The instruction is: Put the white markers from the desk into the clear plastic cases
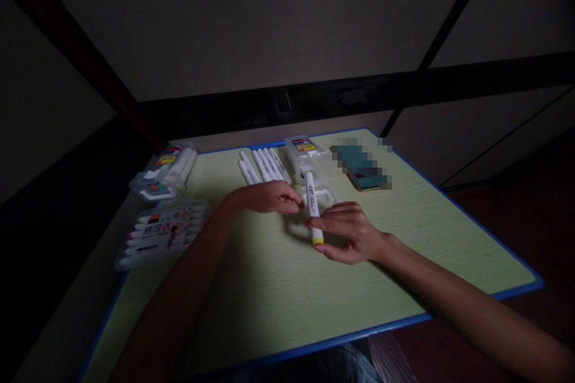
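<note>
Pale green table (pixel 278 293), blue edging. Clear plastic case (pixel 303 158), labelled on top, near far edge. Right hand (pixel 353 232) pinching marker (pixel 312 206) between thumb and fingers. Left hand (pixel 269 196) with fingers bent, narrow; cannot tell whether gripping anything. Held marker just in front of case, tilted: slim white barrel, dark oval print, bright yellow band at near end.

Teal item (pixel 365 165) pixelated; print on held marker (pixel 310 194) too small; table (pixel 256 299) cut off lower left
</note>
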`<state>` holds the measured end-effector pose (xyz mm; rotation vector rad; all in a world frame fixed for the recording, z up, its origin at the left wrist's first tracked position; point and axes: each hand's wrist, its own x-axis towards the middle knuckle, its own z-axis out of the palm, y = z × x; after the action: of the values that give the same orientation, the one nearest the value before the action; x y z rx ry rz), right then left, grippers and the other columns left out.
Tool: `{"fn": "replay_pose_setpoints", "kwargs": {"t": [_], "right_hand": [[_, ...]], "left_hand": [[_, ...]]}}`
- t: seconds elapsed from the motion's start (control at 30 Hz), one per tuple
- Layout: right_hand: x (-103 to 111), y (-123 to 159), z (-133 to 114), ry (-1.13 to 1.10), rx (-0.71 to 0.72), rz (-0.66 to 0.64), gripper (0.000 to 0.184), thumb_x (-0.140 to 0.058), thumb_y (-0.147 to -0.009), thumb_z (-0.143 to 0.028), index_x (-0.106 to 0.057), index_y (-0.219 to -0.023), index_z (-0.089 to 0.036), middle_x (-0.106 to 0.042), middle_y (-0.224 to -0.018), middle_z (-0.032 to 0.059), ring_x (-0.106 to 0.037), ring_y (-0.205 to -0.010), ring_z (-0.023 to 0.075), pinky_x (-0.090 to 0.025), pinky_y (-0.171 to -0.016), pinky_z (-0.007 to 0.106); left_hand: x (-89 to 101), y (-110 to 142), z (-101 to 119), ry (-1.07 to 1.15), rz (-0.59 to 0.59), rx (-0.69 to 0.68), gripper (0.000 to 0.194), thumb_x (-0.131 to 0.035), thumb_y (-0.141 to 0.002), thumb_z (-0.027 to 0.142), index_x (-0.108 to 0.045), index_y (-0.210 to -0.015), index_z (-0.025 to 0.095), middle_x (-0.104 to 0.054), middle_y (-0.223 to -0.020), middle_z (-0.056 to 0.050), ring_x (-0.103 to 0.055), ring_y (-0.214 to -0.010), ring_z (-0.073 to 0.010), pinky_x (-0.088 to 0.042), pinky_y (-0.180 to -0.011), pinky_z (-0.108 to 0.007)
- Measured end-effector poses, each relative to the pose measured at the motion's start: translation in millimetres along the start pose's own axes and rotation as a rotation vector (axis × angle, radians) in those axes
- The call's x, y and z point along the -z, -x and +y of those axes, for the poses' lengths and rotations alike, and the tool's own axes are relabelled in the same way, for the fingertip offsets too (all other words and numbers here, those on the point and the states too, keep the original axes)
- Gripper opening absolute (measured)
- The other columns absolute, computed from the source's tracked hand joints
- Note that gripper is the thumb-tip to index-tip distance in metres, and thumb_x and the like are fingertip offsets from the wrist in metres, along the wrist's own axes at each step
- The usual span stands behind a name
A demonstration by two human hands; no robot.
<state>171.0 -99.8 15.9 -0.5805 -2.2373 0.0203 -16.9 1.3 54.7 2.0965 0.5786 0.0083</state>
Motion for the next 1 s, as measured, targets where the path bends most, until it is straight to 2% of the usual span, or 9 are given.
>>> {"fn": "replay_pose_setpoints", "kwargs": {"t": [0.1, 0.3, 0.57, 0.67, 0.77, 0.87, 1.0], "right_hand": [[1, 0, 2, 0.011, -0.058, -0.013, 0.028, -0.052, -0.079, -0.03, -0.061, -0.1, -0.015, -0.063, -0.062, 0.0017, -0.057, -0.051, 0.0124, -0.042, -0.048, 0.025], [2, 2, 7, 0.009, -0.11, -0.028, 0.029, -0.052, -0.08, -0.03, -0.062, -0.099, -0.011, -0.063, -0.061, 0.0037, -0.056, -0.051, 0.013, -0.042, -0.049, 0.025], [6, 2, 11, -0.011, -0.15, -0.06, 0.032, -0.051, -0.083, -0.029, -0.061, -0.105, -0.009, -0.067, -0.067, 0.0051, -0.059, -0.054, 0.0125, -0.045, -0.052, 0.024], [8, 3, 13, -0.022, -0.177, -0.069, 0.033, -0.048, -0.084, -0.03, -0.06, -0.107, -0.01, -0.069, -0.072, 0.006, -0.061, -0.059, 0.0125, -0.047, -0.055, 0.024], [9, 4, 16, -0.036, -0.219, -0.057, 0.032, -0.046, -0.086, -0.029, -0.061, -0.107, -0.011, -0.071, -0.082, 0.0076, -0.065, -0.067, 0.0133, -0.05, -0.061, 0.024], [11, 4, 20, -0.083, -0.313, -0.039, 0.031, -0.047, -0.086, -0.03, -0.063, -0.106, -0.012, -0.07, -0.092, 0.0086, -0.066, -0.078, 0.0148, -0.051, -0.068, 0.024], [12, 2, 23, -0.179, -0.458, -0.04, 0.031, -0.049, -0.085, -0.032, -0.064, -0.105, -0.014, -0.069, -0.099, 0.0091, -0.065, -0.081, 0.0162, -0.051, -0.067, 0.025]], "left_hand": [[-3.4, 0, 0, 0.027, -0.064, -0.009, 0.02, -0.054, -0.072, 0.018, -0.066, -0.086, 0.013, -0.056, -0.056, 0.002, -0.043, -0.05, -0.007, -0.03, -0.047, -0.018], [-3.1, 0, 5, 0.029, 0.0, -0.018, 0.02, -0.055, -0.073, 0.02, -0.063, -0.09, 0.013, -0.048, -0.056, 0.004, -0.042, -0.051, -0.0076, -0.031, -0.049, -0.018], [-4.7, 1, 10, -0.024, -0.102, -0.017, 0.011, -0.054, -0.075, 0.019, -0.061, -0.078, 0.012, -0.046, -0.056, 0.004, -0.042, -0.055, -0.0076, -0.03, -0.049, -0.017], [-4.6, 1, 9, -0.048, -0.117, 0.001, 0.014, -0.052, -0.078, 0.02, -0.061, -0.083, 0.011, -0.048, -0.058, 0.003, -0.044, -0.056, -0.0077, -0.032, -0.051, -0.017], [-3.9, 1, 7, -0.082, -0.135, 0.025, 0.023, -0.052, -0.079, 0.02, -0.059, -0.097, 0.009, -0.049, -0.062, 0.002, -0.044, -0.057, -0.0078, -0.034, -0.053, -0.018], [-3.1, 0, 5, -0.103, -0.142, 0.027, 0.032, -0.052, -0.079, 0.02, -0.056, -0.109, 0.008, -0.05, -0.065, 0.002, -0.045, -0.059, -0.0078, -0.034, -0.054, -0.018], [-2.3, 1, 3, -0.117, -0.162, -0.01, 0.035, -0.051, -0.08, 0.022, -0.056, -0.112, 0.008, -0.047, -0.063, 0.002, -0.042, -0.058, -0.0077, -0.031, -0.053, -0.018]]}}
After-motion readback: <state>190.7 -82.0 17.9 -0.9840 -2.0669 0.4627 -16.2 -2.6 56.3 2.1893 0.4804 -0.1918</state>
